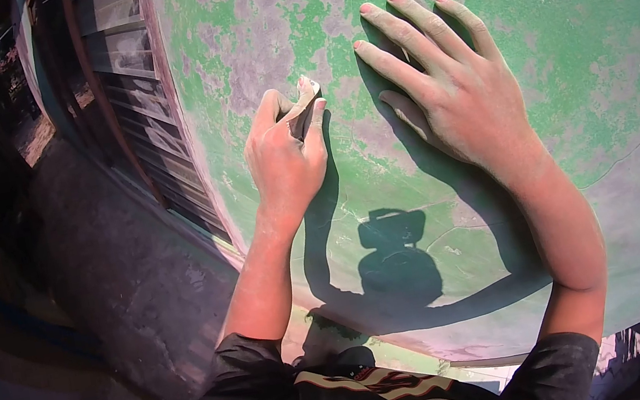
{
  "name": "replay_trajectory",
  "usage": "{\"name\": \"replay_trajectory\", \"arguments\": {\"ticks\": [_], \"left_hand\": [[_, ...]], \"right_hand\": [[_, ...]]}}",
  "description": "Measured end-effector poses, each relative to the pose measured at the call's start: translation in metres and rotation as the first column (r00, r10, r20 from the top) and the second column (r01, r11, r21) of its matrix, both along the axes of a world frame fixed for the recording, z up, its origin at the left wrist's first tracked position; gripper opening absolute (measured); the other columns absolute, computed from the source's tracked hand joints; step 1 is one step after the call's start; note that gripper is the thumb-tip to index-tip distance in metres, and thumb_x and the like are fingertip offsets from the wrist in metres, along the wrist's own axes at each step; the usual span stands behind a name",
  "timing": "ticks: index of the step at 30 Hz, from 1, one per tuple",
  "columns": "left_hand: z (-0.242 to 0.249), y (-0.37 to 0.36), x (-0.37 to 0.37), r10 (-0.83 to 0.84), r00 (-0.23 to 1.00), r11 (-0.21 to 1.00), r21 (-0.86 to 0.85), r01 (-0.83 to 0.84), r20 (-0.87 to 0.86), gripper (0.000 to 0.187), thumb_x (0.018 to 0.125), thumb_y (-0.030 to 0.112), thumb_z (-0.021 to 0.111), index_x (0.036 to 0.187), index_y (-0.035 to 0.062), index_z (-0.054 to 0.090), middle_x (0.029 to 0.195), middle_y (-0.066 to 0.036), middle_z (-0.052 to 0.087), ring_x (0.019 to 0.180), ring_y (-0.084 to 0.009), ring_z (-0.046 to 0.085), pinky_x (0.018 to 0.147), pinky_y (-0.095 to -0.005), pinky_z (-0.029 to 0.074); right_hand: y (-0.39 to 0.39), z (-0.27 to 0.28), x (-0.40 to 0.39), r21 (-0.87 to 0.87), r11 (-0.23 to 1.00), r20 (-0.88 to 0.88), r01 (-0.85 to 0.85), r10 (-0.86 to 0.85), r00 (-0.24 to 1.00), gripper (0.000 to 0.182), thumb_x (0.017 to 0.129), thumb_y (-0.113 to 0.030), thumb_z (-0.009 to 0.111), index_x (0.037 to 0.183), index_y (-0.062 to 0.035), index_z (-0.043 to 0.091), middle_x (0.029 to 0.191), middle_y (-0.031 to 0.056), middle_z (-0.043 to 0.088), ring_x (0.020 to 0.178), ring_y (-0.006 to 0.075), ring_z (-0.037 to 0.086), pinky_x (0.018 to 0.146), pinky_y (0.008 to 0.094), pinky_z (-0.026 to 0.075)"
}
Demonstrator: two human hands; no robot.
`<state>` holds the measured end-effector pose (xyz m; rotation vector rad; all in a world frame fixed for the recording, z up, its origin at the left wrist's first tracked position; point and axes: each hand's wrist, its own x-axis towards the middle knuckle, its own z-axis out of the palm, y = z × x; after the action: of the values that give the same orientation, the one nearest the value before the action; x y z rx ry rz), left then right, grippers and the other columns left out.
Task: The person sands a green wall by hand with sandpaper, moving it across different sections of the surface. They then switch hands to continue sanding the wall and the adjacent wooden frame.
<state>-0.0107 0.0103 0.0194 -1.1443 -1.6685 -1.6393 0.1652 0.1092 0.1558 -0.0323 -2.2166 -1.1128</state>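
A wall [292, 20] with patchy, peeling green paint over grey fills most of the view. My left hand [284, 147], dusty at the fingers, is closed round a small pale object [308, 89] close to the wall; what the object is cannot be made out. To the right, my right hand [453, 87] is open, its fingers spread and laid against the paint, with nothing in it. Both hands cast shadows on the wall.
A louvred window [141, 103] with a reddish frame stands left of the wall. Grey ground [128, 255] lies at the lower left. Fine cracks run through the wall at the right.
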Motion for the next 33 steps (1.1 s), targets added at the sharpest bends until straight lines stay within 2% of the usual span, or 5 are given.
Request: {"name": "replay_trajectory", "arguments": {"ticks": [10, 16, 23, 25, 33], "left_hand": [[-0.003, -0.006, -0.003, 0.093, 0.990, 0.995, -0.033, -0.096, -0.103, 0.037, 0.090, 0.007, 0.082, 0.127, 0.0094, 0.079, 0.083, -0.010, 0.049, 0.073, -0.0283, 0.054, 0.065, -0.0440, 0.044], [-0.022, -0.005, 0.023, -0.039, 0.990, 0.998, -0.047, 0.033, -0.137, 0.035, 0.092, 0.010, 0.081, 0.128, 0.0096, 0.079, 0.083, -0.010, 0.049, 0.073, -0.0287, 0.054, 0.066, -0.0452, 0.043], [-0.005, -0.002, 0.006, 0.018, 0.999, 0.998, -0.053, -0.020, -0.036, 0.034, 0.093, 0.008, 0.079, 0.127, 0.0088, 0.079, 0.084, -0.010, 0.050, 0.075, -0.0309, 0.055, 0.067, -0.0456, 0.043], [-0.018, 0.000, 0.023, -0.025, 0.996, 1.000, -0.019, 0.023, -0.083, 0.034, 0.094, 0.008, 0.079, 0.127, 0.0097, 0.079, 0.084, -0.010, 0.049, 0.075, -0.0306, 0.055, 0.067, -0.0450, 0.043], [-0.004, 0.000, 0.004, 0.049, 0.998, 0.998, -0.031, -0.051, -0.047, 0.036, 0.093, 0.008, 0.081, 0.128, 0.0116, 0.080, 0.083, -0.010, 0.048, 0.073, -0.0281, 0.054, 0.066, -0.0438, 0.043]], "right_hand": [[-0.001, 0.000, -0.001, 0.015, 0.999, -0.017, -0.044, 0.044, 0.999, 0.040, 0.097, -0.031, 0.068, 0.135, -0.0171, 0.068, 0.156, 0.0029, 0.060, 0.150, 0.0217, 0.050, 0.128, 0.0478, 0.034], [0.000, -0.001, -0.001, 0.010, 0.999, -0.024, -0.051, 0.051, 0.998, 0.038, 0.099, -0.030, 0.067, 0.134, -0.0170, 0.069, 0.157, 0.0029, 0.060, 0.151, 0.0215, 0.050, 0.128, 0.0479, 0.034], [-0.001, 0.000, -0.001, 0.010, 1.000, -0.007, 0.011, -0.011, 1.000, 0.058, 0.092, -0.033, 0.078, 0.148, -0.0216, 0.064, 0.164, 0.0018, 0.054, 0.155, 0.0233, 0.046, 0.130, 0.0480, 0.032], [0.000, -0.001, -0.001, 0.007, 0.998, -0.021, -0.055, 0.055, 0.998, 0.038, 0.097, -0.027, 0.066, 0.134, -0.0161, 0.068, 0.157, 0.0036, 0.060, 0.151, 0.0215, 0.050, 0.128, 0.0483, 0.034], [0.004, -0.003, -0.001, 0.008, 0.996, -0.024, -0.091, 0.091, 0.996, 0.038, 0.098, -0.027, 0.066, 0.133, -0.0145, 0.069, 0.156, 0.0060, 0.060, 0.150, 0.0230, 0.050, 0.128, 0.0487, 0.033]]}}
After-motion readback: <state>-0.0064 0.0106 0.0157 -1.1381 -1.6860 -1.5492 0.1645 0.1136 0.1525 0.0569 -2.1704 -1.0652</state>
